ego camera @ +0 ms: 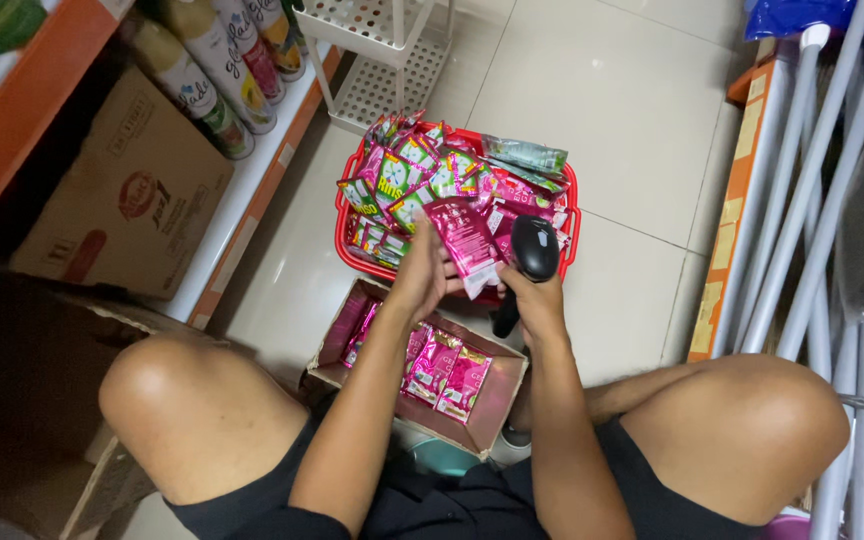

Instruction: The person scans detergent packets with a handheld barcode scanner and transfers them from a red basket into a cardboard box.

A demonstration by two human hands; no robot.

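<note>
I note tight quarters ahead: red basket point(569, 205) heaped with sachets point(422, 175) blocks the floor just beyond both hands. Open cardboard box point(497, 395) sits between my knees. Shelf edge point(252, 190) and white rack point(382, 60) crowd the left; metal poles point(812, 200) wall the right. Bare tile point(612, 90) beyond the basket.

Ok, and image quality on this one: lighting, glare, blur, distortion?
Head view: bright light on the floor tiles, deep shadow at lower left under the shelf; left hand, pink sachet and black scanner in the right hand are sharp; wide-angle bending toward the frame edges; no strong glare.
</note>
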